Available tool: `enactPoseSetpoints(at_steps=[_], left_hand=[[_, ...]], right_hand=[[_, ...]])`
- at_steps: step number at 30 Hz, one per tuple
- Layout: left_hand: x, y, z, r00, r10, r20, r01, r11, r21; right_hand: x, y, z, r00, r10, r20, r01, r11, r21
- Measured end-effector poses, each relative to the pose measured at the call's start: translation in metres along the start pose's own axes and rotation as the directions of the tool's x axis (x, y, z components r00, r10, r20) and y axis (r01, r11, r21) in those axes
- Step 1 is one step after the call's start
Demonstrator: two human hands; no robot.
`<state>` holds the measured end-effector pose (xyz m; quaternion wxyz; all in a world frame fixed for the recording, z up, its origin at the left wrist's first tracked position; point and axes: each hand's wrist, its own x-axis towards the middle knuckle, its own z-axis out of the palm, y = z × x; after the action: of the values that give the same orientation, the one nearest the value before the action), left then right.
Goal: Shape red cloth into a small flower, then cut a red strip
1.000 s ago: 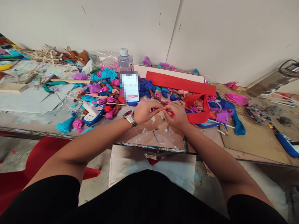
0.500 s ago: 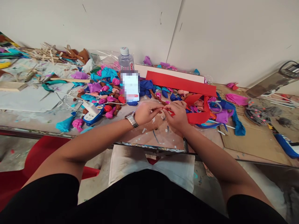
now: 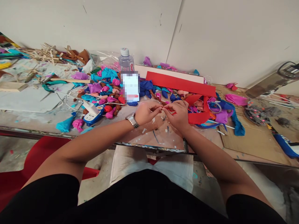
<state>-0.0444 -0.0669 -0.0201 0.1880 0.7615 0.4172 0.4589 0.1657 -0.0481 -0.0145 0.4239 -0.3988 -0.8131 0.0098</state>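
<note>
My left hand (image 3: 145, 114), with a watch (image 3: 132, 120) on the wrist, is closed in a pinch. Its fingertips meet those of my right hand (image 3: 178, 116) above the table front. Between the pinched fingers is a small piece of red crepe paper (image 3: 173, 112), mostly hidden by my right hand. To the right of my right hand lie loose red strips (image 3: 199, 117) beside purple and blue scraps. A long folded red strip (image 3: 179, 83) lies behind both hands.
Paper rosettes (image 3: 102, 101) in several colours are heaped left of my hands. A phone (image 3: 131, 87) leans on a bottle (image 3: 125, 60). A power strip (image 3: 93, 116), green-handled pliers (image 3: 50, 85) and wood sticks (image 3: 50, 54) lie left; cardboard (image 3: 252, 143) and a tape roll (image 3: 215, 107) right.
Both hands stay in nearly the same place, fingertips still together. The fingers have shifted slightly, and less red paper shows under my right hand.
</note>
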Motion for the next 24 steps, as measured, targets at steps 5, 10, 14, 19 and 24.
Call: enactPoseSetpoints(at_steps=[5, 10, 14, 19, 24], left_hand=[[0.0008, 0.0021, -0.002, 1.0, -0.007, 0.006, 0.007, 1.0, -0.001], [0.0005, 0.0017, -0.003, 0.999, -0.024, 0.026, 0.025, 0.999, -0.031], [0.0002, -0.0018, -0.0008, 0.998, -0.003, 0.069, 0.008, 0.998, -0.07], [0.0018, -0.0062, -0.001, 0.996, -0.025, 0.087, 0.034, 0.994, -0.104], [0.002, -0.0046, -0.0021, 0.996, -0.018, 0.092, 0.022, 0.999, -0.047]], right_hand=[[-0.0004, 0.0022, -0.0022, 0.997, -0.043, 0.061, 0.042, 0.999, 0.019], [-0.0008, 0.0025, -0.0024, 0.997, -0.059, 0.05, 0.057, 0.998, 0.036], [-0.0012, 0.0031, -0.0009, 0.999, -0.025, 0.03, 0.024, 0.999, 0.039], [-0.0027, 0.003, 0.0, 0.999, -0.027, 0.037, 0.026, 0.999, 0.038], [-0.004, 0.002, 0.0022, 0.998, -0.051, 0.034, 0.049, 0.998, 0.037]])
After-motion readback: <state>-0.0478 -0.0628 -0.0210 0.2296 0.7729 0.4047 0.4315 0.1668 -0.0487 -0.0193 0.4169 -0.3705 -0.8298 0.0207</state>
